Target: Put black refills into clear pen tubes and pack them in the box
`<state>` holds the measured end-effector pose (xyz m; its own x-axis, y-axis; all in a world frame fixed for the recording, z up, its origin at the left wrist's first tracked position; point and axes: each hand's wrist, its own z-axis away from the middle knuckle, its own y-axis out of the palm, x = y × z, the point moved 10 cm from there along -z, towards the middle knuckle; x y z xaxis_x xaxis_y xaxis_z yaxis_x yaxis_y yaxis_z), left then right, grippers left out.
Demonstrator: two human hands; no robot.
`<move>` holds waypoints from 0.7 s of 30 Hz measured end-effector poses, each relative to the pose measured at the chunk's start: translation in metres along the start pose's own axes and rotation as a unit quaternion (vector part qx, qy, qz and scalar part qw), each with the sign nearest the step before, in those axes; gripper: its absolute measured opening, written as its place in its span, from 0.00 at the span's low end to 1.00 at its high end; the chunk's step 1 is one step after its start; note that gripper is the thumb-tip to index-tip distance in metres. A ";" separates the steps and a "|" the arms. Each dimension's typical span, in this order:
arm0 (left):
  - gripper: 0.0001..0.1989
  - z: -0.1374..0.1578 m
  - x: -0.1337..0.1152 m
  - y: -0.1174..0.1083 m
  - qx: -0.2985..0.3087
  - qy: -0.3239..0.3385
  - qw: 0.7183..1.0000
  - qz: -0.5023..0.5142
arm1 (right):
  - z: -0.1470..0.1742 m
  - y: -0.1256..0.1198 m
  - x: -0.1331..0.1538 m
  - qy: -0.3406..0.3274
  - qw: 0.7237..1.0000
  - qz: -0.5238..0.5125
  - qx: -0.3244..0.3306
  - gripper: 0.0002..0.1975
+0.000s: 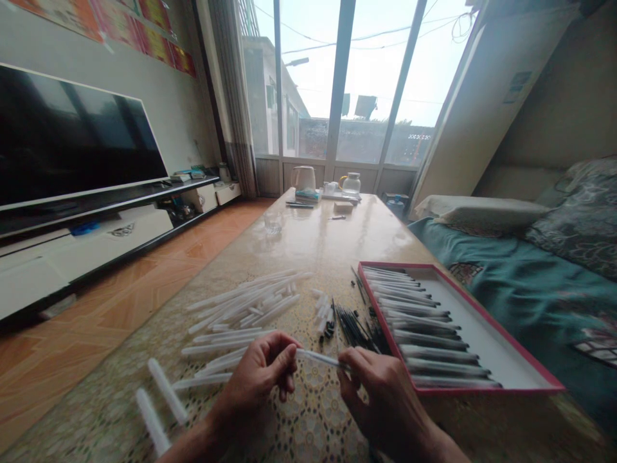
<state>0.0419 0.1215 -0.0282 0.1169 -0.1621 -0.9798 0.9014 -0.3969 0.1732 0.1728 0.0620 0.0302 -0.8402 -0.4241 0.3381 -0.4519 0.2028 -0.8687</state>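
Between my hands is a slim whitish pen (318,357), held nearly level above the patterned tabletop. My left hand (263,370) pinches its left end between thumb and forefinger. At its right end, the fingers of my right hand (378,386) are closed and hide the tip. White translucent pen barrels (226,308) lie in loose piles left of and beyond my left hand. Short white caps (322,310) and small black pieces (330,329) lie in the middle. Beside my right hand is a heap of thin black refills (354,328). A red-rimmed box (511,344) on the right holds a row of pens (434,334).
The long table (308,247) runs toward the window. A glass (272,223), a small box (343,207), a kettle (303,177) and a glass jug (351,183) stand farther back. A sofa (486,257) is at the right, a television (72,135) at the left.
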 end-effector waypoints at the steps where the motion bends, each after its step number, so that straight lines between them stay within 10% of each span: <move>1: 0.13 0.000 0.001 0.000 0.001 -0.003 1.000 0.003 | 0.000 0.001 0.000 -0.001 1.000 0.001 0.001 0.06; 14: 0.11 0.005 0.008 0.016 0.045 -0.004 0.999 0.024 | 0.000 0.009 0.010 -0.069 0.989 0.128 -0.035 0.04; 21: 0.10 0.012 0.003 0.019 0.003 0.032 0.999 0.011 | 0.001 0.025 -0.011 0.026 0.998 -0.003 0.059 0.11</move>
<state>0.0548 0.1026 -0.0267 0.1634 -0.1124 -0.9801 0.8955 -0.4000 0.1951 0.1712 0.0707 0.0044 -0.8528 -0.3786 0.3596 -0.4218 0.0935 -0.9019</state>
